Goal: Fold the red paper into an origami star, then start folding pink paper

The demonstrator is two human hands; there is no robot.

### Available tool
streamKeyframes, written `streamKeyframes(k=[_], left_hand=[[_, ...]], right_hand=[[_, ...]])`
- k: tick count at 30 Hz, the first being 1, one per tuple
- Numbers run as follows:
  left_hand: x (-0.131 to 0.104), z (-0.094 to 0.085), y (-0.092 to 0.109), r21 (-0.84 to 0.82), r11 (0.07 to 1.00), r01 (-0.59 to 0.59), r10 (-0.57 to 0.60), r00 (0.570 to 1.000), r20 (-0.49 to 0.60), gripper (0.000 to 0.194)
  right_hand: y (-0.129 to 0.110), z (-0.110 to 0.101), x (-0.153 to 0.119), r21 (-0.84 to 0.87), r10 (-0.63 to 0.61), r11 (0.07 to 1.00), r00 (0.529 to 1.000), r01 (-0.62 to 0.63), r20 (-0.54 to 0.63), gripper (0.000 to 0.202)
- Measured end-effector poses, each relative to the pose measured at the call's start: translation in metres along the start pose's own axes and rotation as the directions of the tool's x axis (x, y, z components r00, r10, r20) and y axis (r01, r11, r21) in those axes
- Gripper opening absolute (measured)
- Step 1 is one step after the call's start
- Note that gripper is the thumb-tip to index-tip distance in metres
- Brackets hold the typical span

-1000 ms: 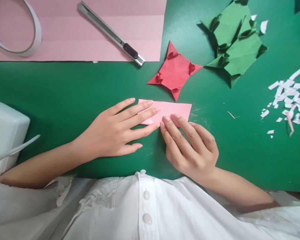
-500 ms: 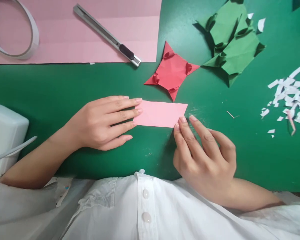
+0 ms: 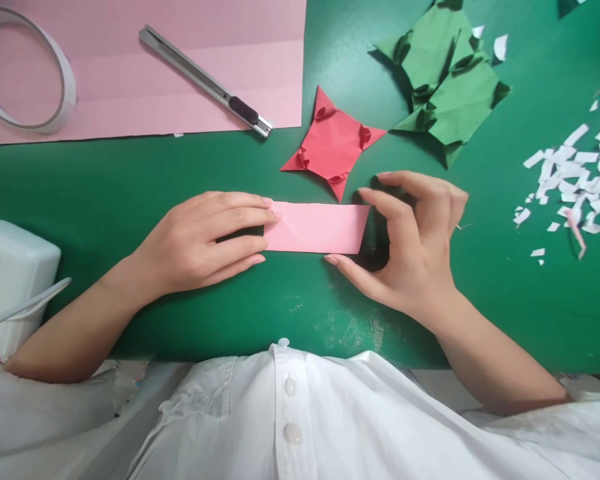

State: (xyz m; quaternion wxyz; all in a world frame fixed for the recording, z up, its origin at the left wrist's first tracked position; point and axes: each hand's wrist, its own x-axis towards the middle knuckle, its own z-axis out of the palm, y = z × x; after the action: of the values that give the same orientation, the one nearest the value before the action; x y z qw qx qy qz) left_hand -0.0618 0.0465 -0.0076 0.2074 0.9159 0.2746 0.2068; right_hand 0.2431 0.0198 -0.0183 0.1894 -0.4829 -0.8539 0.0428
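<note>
A small pink paper piece (image 3: 317, 228), longer than it is tall, lies flat on the green table (image 3: 260, 313) in front of me. My left hand (image 3: 203, 243) rests with fingers stretched out, their tips on the paper's left end. Around the right end, my right hand (image 3: 413, 240) is spread wide, thumb by the lower edge and fingers beyond the upper right corner. Nothing is gripped in it. Just above the paper sits a red folded paper star (image 3: 336, 145) with curled points.
Green folded paper shapes (image 3: 450, 87) lie at the upper right, white paper scraps (image 3: 575, 173) at the far right. A utility knife (image 3: 205, 80) and a tape roll (image 3: 67, 93) rest on a large pink sheet (image 3: 270, 40). At the left stands a white box-shaped object (image 3: 17, 267) with a cable.
My right hand has moved up from the paper's lower right corner, and its thumb and fingers have spread apart. My left hand stays on the left end. The view has shifted slightly.
</note>
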Motion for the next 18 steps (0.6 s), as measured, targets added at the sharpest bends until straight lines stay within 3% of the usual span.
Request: streamKeyframes(k=[3, 8, 15, 18], left_hand=[[0.002, -0.001, 0.002, 0.053, 0.997, 0.056, -0.056, 0.998, -0.003, 0.027], [0.003, 0.002, 0.003, 0.149, 0.987, 0.068, -0.061, 0.997, -0.049, 0.048], [0.000, 0.006, 0.008, 0.217, 0.976, 0.032, -0.012, 0.996, -0.089, 0.037], [0.004, 0.005, 0.011, 0.219, 0.975, -0.031, 0.057, 0.992, -0.114, 0.032]], right_hand=[[-0.001, -0.003, 0.002, 0.026, -0.012, 1.000, 1.000, 0.012, 0.010, 0.046], [-0.004, -0.005, 0.003, 0.043, -0.025, 0.999, 1.000, 0.025, -0.013, 0.038], [-0.004, -0.003, 0.005, 0.081, -0.095, 0.991, 0.984, 0.108, -0.149, 0.034], [-0.003, -0.002, 0.005, 0.165, -0.212, 0.953, 0.949, 0.253, -0.232, 0.022]])
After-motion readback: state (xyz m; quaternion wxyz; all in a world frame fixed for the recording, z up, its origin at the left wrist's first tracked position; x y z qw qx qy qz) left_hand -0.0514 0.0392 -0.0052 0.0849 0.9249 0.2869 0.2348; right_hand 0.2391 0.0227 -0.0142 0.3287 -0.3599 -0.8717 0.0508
